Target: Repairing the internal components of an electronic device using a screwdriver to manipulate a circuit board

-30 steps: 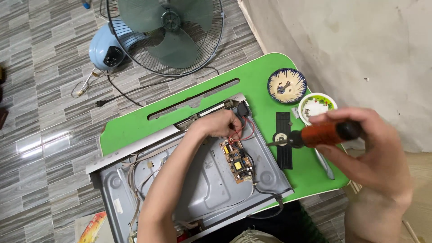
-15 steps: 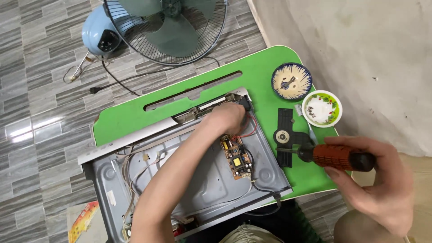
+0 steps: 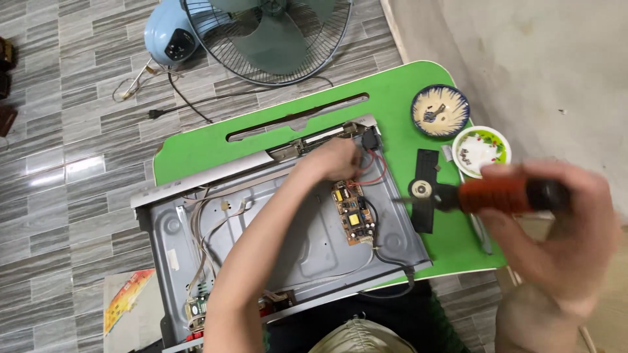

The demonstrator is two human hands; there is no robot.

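Screwdriver (image 3: 504, 195), orange-handled, light and rigid, gripped at the handle by right hand (image 3: 556, 229); left hand (image 3: 337, 159), closure unclear, rests beside fragile circuit board (image 3: 353, 212), best held by its edges

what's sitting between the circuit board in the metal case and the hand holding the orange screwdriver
In the head view, a black flat part with a round silver hub lies on the green table, between the circuit board and the right hand gripping the screwdriver.

Pale blue floor fan (image 3: 261, 39), blue-rimmed bowl (image 3: 440, 110), green-patterned bowl (image 3: 481, 149), grey tiled floor (image 3: 59, 131)
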